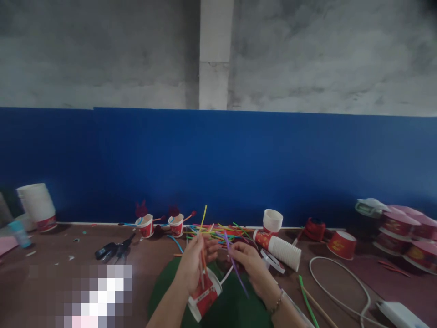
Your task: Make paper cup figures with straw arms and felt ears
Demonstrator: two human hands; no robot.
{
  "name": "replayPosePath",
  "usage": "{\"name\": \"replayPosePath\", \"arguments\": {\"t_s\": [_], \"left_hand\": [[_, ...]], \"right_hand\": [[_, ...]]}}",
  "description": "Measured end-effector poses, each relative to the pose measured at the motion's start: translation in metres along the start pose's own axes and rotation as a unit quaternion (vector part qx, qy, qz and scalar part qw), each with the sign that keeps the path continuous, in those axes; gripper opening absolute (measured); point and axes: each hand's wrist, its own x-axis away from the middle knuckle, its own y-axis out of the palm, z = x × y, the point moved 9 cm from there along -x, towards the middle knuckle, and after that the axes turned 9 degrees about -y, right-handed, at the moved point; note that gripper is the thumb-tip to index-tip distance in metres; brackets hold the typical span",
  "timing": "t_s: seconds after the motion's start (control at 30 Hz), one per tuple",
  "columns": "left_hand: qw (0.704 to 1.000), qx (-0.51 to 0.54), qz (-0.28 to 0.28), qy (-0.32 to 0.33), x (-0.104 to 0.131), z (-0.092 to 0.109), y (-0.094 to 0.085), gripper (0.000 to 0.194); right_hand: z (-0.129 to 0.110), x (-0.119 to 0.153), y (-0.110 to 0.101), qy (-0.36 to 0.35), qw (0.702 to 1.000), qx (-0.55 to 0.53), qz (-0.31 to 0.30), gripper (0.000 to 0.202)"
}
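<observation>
My left hand (194, 258) is closed about a small red and white paper cup (205, 298), held tilted below its palm, with some of its fingers stretched out. Orange pipe cleaners (204, 260) run along that palm by the cup, and a yellow one (204, 217) rises past the fingers. Between the thumb and fingers of my right hand (246, 258) is a purple pipe cleaner (237, 272), slanting down to the right. A pale stick (227, 275) juts from the cup's side. Where the left fingertips grip is partly hidden.
A pile of coloured pipe cleaners (218, 230) lies behind my hands. Two decorated cups (146, 226) stand left of it; a stack of cups (280, 249) lies to the right. Dark tools (116, 249), a white cable (341, 260) and red tubs (398, 230) are farther out. Below is a green round surface (164, 291).
</observation>
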Motion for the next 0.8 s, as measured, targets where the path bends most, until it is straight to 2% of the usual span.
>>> {"name": "replayPosePath", "arguments": {"t_s": [0.07, 0.13, 0.23, 0.3, 0.37, 0.5, 0.67, 0.8], "left_hand": [[0.999, -0.017, -0.032, -0.002, 0.006, -0.011, 0.016, 0.022], [0.999, -0.015, -0.044, 0.000, 0.012, -0.018, 0.027, 0.030], [0.999, 0.005, -0.041, 0.001, 0.019, -0.024, 0.033, 0.034], [0.999, 0.014, -0.049, -0.003, 0.021, -0.026, 0.037, 0.032], [0.998, 0.029, -0.059, -0.010, 0.023, -0.026, 0.039, 0.029], [0.994, 0.061, -0.063, -0.064, 0.023, -0.031, 0.038, 0.023], [0.992, 0.067, -0.075, -0.077, 0.021, -0.035, 0.038, 0.020], [0.992, 0.046, -0.071, -0.098, 0.021, -0.048, 0.043, 0.028]], "right_hand": [[-0.005, 0.004, 0.021, -0.004, 0.999, -0.052, -0.013, 0.026], [-0.008, 0.007, 0.032, -0.016, 0.998, -0.052, 0.007, 0.027], [-0.011, 0.010, 0.031, -0.035, 0.998, -0.016, 0.044, 0.026], [-0.015, 0.011, 0.028, -0.053, 0.998, 0.012, 0.041, 0.025], [-0.019, 0.011, 0.026, -0.065, 0.997, 0.030, 0.023, 0.025], [-0.026, 0.012, 0.023, -0.071, 0.996, 0.052, -0.008, 0.032], [-0.025, 0.017, 0.036, -0.060, 0.994, 0.021, -0.085, 0.029], [-0.017, 0.018, 0.039, -0.049, 0.995, -0.031, -0.075, 0.026]]}}
